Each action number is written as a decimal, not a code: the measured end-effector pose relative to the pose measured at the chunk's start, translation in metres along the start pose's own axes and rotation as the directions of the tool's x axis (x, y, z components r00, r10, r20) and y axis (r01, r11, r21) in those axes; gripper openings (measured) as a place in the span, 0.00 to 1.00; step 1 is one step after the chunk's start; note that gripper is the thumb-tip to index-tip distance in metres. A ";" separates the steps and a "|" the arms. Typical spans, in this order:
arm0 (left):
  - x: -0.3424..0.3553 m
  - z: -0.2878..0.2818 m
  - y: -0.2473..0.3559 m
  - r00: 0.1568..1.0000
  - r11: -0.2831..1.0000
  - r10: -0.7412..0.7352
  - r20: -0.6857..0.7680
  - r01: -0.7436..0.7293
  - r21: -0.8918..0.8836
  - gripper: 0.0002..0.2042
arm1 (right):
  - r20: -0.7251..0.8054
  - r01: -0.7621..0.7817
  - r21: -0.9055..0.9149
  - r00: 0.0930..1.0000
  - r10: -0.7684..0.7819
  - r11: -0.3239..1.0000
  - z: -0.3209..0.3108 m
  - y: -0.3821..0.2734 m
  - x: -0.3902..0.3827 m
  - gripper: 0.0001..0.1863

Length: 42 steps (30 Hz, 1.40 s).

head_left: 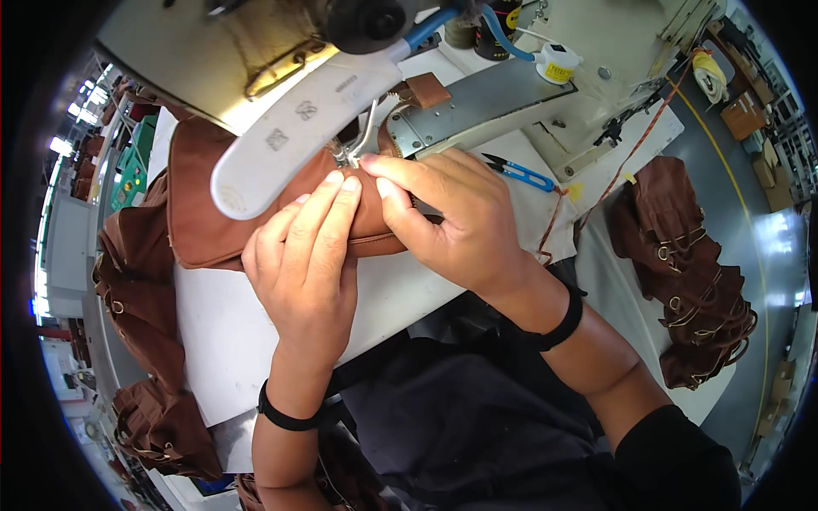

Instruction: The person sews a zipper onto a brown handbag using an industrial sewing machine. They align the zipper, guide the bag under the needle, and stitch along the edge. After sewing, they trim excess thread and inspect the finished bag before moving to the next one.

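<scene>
A brown leather bag (pixel 230 192) lies under the presser foot (pixel 348 155) of a sewing machine. My left hand (pixel 308 243) rests on the bag with its fingers stretched out flat, fingertips just in front of the foot. From the right, my right hand (pixel 456 213) holds the bag close to the needle area, index finger and thumb forward and the other fingers curled. A long pale grey lamp or guard (pixel 298 128) hangs over the bag and partly covers it. What lies under my right palm is hidden.
Blue-handled thread snips (pixel 521 175) lie right of my right hand. Brown bags pile up at the right (pixel 682 272) and left (pixel 149 281). The machine's metal arm (pixel 477 102) runs behind my hands. A red-orange cord (pixel 635 153) hangs at the right.
</scene>
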<state>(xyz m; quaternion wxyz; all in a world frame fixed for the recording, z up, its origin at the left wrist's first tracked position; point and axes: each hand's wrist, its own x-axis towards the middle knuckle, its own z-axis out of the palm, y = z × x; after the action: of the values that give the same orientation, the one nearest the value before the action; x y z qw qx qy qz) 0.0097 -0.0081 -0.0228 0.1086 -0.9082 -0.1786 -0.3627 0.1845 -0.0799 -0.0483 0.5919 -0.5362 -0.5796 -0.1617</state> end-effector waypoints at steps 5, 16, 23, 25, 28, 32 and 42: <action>0.003 -0.004 0.000 1.000 1.000 -0.014 0.006 0.014 -0.022 0.23 | 0.067 -0.050 -0.026 0.996 0.051 0.998 -0.004 -0.003 0.001 0.12; 0.004 -0.004 -0.001 1.000 0.999 -0.026 0.017 0.026 -0.044 0.19 | 0.034 -0.047 -0.076 0.998 0.050 0.996 -0.004 -0.006 0.005 0.12; 0.006 -0.009 0.000 0.999 0.997 -0.025 0.039 0.028 -0.077 0.21 | 0.024 -0.045 -0.072 0.999 0.047 0.996 -0.003 -0.007 0.007 0.13; 0.006 -0.006 0.001 0.999 0.996 -0.021 0.036 0.023 -0.082 0.23 | 0.022 -0.038 -0.080 0.999 0.040 0.996 -0.005 -0.006 0.006 0.12; 0.005 -0.006 0.000 0.999 0.998 -0.013 0.032 0.015 -0.066 0.25 | -0.004 -0.019 -0.066 1.000 0.019 0.998 -0.002 -0.004 0.005 0.12; 0.008 -0.008 -0.002 0.999 0.998 -0.014 0.048 0.017 -0.060 0.25 | 0.023 -0.041 -0.087 0.999 0.044 0.995 -0.003 -0.007 0.007 0.11; 0.006 -0.008 -0.002 0.998 0.998 -0.002 0.063 0.006 -0.068 0.24 | 0.012 -0.148 -0.010 0.989 0.148 0.989 -0.002 -0.012 0.005 0.14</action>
<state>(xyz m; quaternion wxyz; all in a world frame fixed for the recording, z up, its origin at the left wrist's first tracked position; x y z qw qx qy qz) 0.0074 -0.0073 -0.0125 0.0709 -0.9219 -0.1712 -0.3403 0.1767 -0.0837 -0.0379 0.5962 -0.5813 -0.5413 -0.1166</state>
